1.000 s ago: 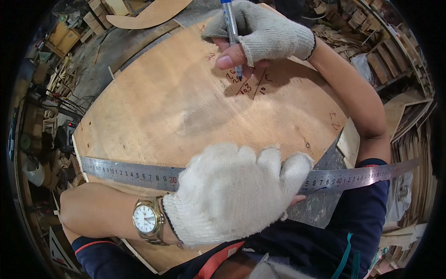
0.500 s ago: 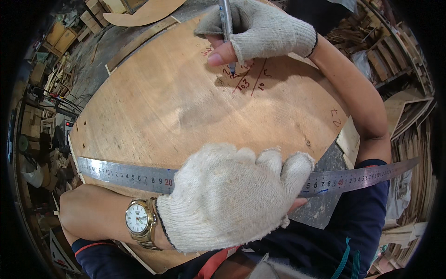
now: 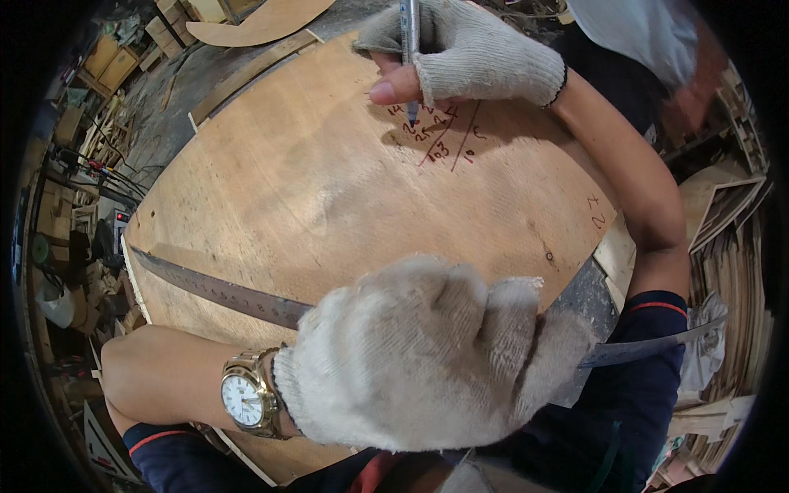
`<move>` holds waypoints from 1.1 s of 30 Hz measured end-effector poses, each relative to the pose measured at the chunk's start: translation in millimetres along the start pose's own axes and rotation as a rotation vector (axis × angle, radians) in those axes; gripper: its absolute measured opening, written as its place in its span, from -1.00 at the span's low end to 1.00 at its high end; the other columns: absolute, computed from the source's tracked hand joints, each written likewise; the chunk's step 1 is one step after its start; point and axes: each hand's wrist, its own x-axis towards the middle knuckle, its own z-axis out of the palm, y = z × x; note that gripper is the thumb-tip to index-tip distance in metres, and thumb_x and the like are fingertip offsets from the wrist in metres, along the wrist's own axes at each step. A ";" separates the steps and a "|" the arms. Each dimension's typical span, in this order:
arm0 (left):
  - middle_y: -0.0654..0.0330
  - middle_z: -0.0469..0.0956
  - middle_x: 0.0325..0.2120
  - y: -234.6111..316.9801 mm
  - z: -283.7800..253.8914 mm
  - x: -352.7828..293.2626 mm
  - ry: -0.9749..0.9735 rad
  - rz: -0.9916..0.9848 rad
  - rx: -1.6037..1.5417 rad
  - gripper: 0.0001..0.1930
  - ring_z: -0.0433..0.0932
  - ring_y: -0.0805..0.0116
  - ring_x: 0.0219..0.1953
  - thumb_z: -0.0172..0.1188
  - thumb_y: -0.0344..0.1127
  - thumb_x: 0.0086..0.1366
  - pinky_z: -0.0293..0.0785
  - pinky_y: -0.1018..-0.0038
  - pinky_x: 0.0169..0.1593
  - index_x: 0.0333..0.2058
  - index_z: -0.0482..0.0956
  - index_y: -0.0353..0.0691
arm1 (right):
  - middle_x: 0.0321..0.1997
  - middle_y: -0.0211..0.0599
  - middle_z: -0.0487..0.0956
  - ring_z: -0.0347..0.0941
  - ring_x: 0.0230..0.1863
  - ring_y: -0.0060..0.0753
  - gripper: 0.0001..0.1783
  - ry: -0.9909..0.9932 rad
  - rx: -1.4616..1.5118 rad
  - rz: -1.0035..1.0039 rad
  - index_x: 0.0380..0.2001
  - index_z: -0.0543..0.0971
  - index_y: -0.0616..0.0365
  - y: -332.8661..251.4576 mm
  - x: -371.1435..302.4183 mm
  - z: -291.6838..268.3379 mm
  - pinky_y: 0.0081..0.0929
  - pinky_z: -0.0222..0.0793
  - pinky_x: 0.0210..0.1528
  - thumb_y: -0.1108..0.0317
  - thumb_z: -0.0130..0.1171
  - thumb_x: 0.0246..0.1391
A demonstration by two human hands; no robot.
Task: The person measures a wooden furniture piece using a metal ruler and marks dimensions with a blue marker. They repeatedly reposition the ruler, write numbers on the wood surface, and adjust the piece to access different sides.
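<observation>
My left hand, in a white knit glove, is closed around the middle of a long steel ruler. The ruler is tilted, so its face looks dark and its markings are hard to read; the glove hides its middle. In the fingers of my right hand is a grey marker pen. That glove leaves the thumb tip bare. The pen points down at handwritten red figures and slanted lines on a broad plywood sheet. Whether its tip touches the wood I cannot tell.
A curved wooden piece and a wooden strip lie beyond the sheet. Stacked boards stand at the right. Wood scraps and cables fill the left side. Someone in light clothing is blurred at the upper right.
My left hand has rolled, turning the ruler's face away and raising its left end slightly. My right hand has shifted a little rightward with the pen. Another person has come into the upper right.
</observation>
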 end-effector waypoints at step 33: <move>0.36 0.37 -0.55 -14.0 10.2 16.4 -0.143 0.189 -0.011 -0.76 0.46 0.46 -0.57 0.28 -0.05 -0.01 0.41 0.52 -0.54 -0.38 0.57 0.03 | -0.69 -0.59 0.27 0.18 -0.61 -0.74 -0.51 -0.093 0.032 0.016 -0.66 0.38 0.08 -1.1 -5.2 -3.4 -0.52 0.02 -0.55 0.17 0.44 0.14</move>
